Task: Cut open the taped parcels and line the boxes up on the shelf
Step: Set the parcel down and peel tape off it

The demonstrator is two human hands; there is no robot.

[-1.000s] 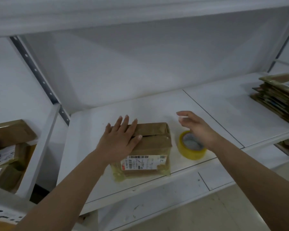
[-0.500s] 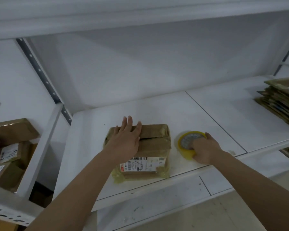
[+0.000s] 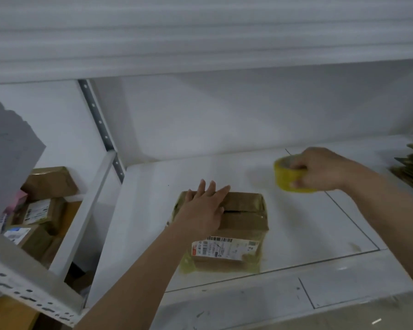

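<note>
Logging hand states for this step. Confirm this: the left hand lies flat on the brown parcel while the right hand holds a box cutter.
Wrong on one point. In the head view the right hand holds a yellow tape roll, not a box cutter. The left hand does lie flat on the brown parcel.

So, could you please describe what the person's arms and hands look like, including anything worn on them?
Both forearms are bare, with no sleeves in view. The left hand and right hand carry no gloves, and no rings, watch or bracelets show. The right hand is slightly motion-blurred, so fine detail on its fingers is unclear.
</note>
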